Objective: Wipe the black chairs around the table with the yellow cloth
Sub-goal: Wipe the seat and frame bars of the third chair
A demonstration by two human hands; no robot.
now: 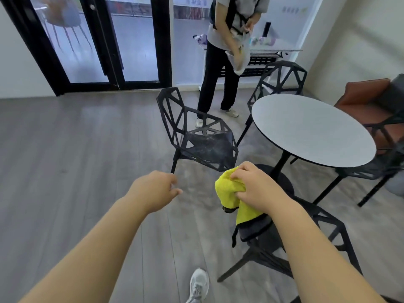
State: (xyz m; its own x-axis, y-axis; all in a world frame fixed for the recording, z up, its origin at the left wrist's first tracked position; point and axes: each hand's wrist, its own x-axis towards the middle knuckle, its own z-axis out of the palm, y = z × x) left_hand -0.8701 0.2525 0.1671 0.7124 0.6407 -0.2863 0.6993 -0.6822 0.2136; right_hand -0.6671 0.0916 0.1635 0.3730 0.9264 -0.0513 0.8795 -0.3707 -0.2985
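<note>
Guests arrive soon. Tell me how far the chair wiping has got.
Nothing looks finished: the seat of the chair ahead shows whitish dust. In hand: the right hand grips the yellow cloth above the near chair; the left hand holds nothing. Left: all chairs around the table.

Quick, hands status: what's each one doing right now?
Left hand: loosely curled, holding nothing.
Right hand: gripping the yellow cloth.

Left hand (153, 191) loose; right hand (260, 189) grips cloth (227, 190).
</note>
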